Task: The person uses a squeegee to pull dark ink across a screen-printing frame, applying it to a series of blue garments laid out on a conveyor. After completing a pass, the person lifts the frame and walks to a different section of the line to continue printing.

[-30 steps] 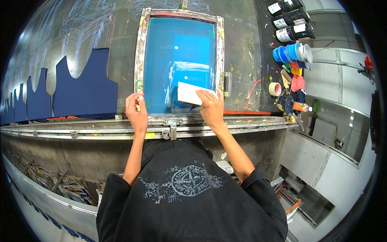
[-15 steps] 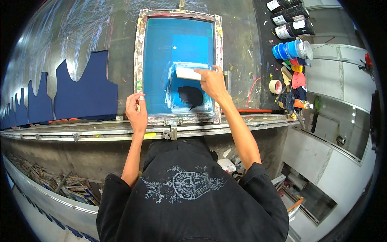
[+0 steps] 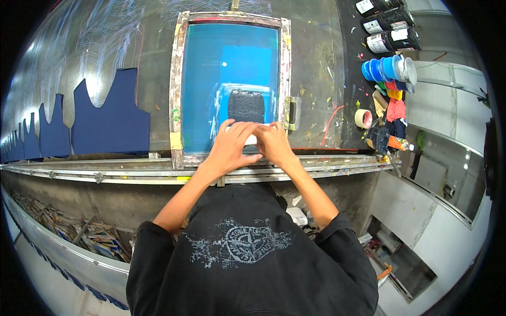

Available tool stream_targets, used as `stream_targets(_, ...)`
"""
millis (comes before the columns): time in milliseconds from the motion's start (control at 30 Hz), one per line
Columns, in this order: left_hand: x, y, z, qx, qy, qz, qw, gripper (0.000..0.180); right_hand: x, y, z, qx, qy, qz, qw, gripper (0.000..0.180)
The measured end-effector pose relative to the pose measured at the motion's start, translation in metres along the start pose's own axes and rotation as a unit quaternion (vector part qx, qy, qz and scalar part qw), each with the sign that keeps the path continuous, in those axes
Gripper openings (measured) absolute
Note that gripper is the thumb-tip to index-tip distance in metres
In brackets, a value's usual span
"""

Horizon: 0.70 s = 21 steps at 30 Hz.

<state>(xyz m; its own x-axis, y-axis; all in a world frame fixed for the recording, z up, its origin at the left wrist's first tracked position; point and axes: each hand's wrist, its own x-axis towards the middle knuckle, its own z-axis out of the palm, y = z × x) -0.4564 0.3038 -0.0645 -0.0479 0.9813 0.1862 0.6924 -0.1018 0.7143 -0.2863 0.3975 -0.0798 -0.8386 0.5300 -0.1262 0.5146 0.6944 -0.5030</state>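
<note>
A screen-printing frame [image 3: 178, 95] with a blue mesh [image 3: 211, 89] lies flat on the long metal table. A dark patch of ink [image 3: 246, 105] sits in the lower middle of the mesh. Both hands press side by side on a white squeegee [image 3: 251, 140] near the frame's front edge, just below the ink patch. My left hand [image 3: 231, 145] covers its left part and my right hand [image 3: 274, 143] covers its right part. Most of the squeegee is hidden under the fingers.
Dark blue cut fabric pieces [image 3: 108, 118] lie in a row along the table to the left. At the right stand ink tubs [image 3: 387, 68], black bottles [image 3: 387, 29], a tape roll [image 3: 362, 118] and rags [image 3: 395, 109]. A metal rail [image 3: 105, 171] runs along the table's front.
The left hand left the frame's lower left corner and joined the right hand on the squeegee. The squeegee was pulled back toward the front, uncovering the dark ink patch.
</note>
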Motion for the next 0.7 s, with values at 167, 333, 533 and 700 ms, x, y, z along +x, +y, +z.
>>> stream_targets(167,0.03,-0.018,0.021,0.136,-0.162,-0.105,0.972,0.037,0.023,0.022,-0.015,0.023,-0.005,0.042,0.999,0.023)
stream_targets(333,0.005,-0.013,0.029,0.116,-0.115,-0.08,0.983,0.029,-0.003,0.012,0.011,-0.011,0.13,0.0,0.991,0.022)
stream_targets(533,0.045,-0.031,0.018,0.113,-0.121,-0.079,0.983,0.014,0.029,0.03,-0.01,-0.011,0.016,0.032,0.999,0.021)
stream_targets(700,0.121,-0.082,0.008,0.159,-0.082,-0.019,0.984,0.014,0.109,0.069,-0.027,-0.029,0.051,0.032,0.998,0.012)
